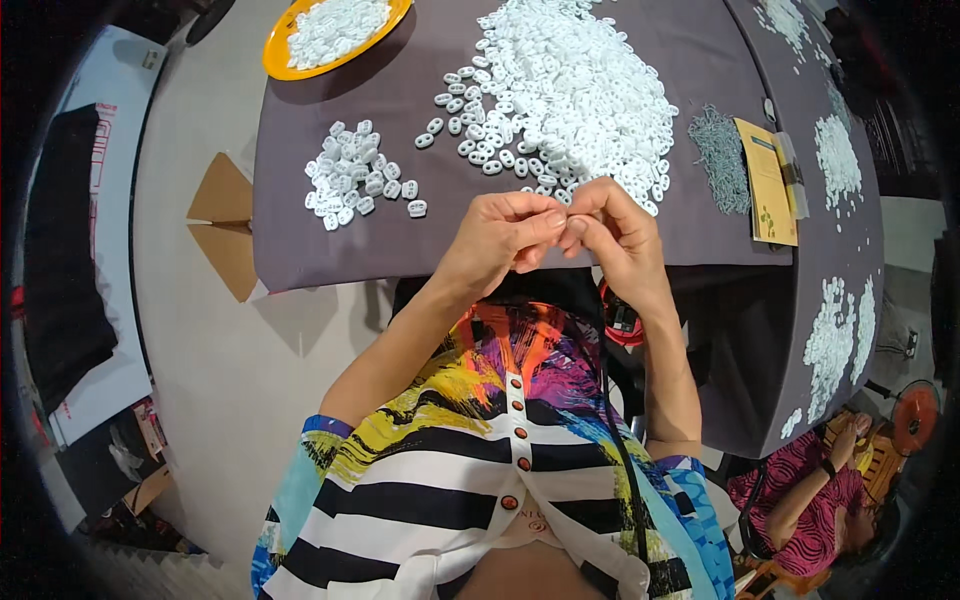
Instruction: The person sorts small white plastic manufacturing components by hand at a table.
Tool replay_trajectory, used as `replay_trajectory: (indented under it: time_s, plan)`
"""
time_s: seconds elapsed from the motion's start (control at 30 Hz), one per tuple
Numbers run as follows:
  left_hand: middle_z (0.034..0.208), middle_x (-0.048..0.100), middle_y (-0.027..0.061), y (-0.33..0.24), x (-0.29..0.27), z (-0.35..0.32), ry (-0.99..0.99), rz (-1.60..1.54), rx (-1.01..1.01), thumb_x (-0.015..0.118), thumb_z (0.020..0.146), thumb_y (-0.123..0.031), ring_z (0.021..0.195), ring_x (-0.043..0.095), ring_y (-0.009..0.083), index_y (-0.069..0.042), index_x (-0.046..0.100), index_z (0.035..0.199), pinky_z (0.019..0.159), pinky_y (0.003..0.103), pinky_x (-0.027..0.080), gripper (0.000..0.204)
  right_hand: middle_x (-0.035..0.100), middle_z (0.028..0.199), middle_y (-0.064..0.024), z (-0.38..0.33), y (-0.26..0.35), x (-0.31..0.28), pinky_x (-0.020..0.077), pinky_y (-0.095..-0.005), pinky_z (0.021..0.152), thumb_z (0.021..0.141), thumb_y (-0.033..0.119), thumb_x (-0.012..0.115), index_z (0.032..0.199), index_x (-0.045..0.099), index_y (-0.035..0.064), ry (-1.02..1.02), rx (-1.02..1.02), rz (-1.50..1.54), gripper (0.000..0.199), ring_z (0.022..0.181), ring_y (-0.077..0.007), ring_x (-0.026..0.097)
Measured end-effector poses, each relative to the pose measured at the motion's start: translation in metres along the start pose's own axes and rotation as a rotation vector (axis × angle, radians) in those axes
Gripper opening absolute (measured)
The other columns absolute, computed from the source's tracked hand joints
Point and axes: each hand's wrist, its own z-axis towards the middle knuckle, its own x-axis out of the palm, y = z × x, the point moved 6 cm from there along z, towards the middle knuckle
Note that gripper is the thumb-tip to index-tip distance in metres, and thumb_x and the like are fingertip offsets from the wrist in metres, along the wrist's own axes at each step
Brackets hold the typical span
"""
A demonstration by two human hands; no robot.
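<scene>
My left hand (508,232) and my right hand (622,238) meet just above the table's near edge, fingertips pinched together. Whatever they hold, if anything, is too small and hidden to make out. Right behind them spreads a big heap of small white oval plastic pieces (585,95), each with two dark holes. To the left of my hands lies a smaller cluster of white pieces (345,172), some showing tiny dark marks. Right of the heap is a pile of thin grey metal screws or pins (720,165), beside a yellow booklet (765,185).
An orange-yellow plate (275,55) full of white pieces stands at the far left of the dark-clothed table (300,255). More white pieces (830,335) cover the table on the right, where another person (805,500) sits. Cardboard flaps (222,225) jut out beside the table's left edge.
</scene>
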Motion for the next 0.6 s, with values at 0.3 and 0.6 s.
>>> replay_trajectory:
  time_s: [0.3, 0.6]
  plan:
    - [0.076, 0.059, 0.0065, -0.004, 0.000, 0.006, -0.040, 0.001, 0.085, 0.055, 0.083, -0.004, 0.061, 0.057, 0.0110, 0.004, 0.057, 0.101, 0.057, 0.022, 0.049, 0.020, 0.054, 0.075, -0.0026, -0.011, -0.034, -0.013, 0.0432, -0.0215, 0.059, 0.086, 0.008, 0.051, 0.089, 0.052, 0.0022, -0.247, 0.177, 0.361, 0.006, 0.065, -0.0078, 0.051]
    - [0.076, 0.063, 0.0126, -0.009, 0.002, 0.006, -0.107, 0.120, 0.195, 0.055, 0.080, 0.002, 0.067, 0.062, 0.0153, 0.006, 0.059, 0.094, 0.059, 0.025, 0.054, 0.015, 0.056, 0.081, -0.0029, -0.012, -0.034, -0.009, 0.0440, -0.0216, 0.066, 0.086, 0.005, 0.052, 0.093, 0.053, 0.0001, -0.309, 0.078, 0.354, 0.009, 0.069, -0.0081, 0.053]
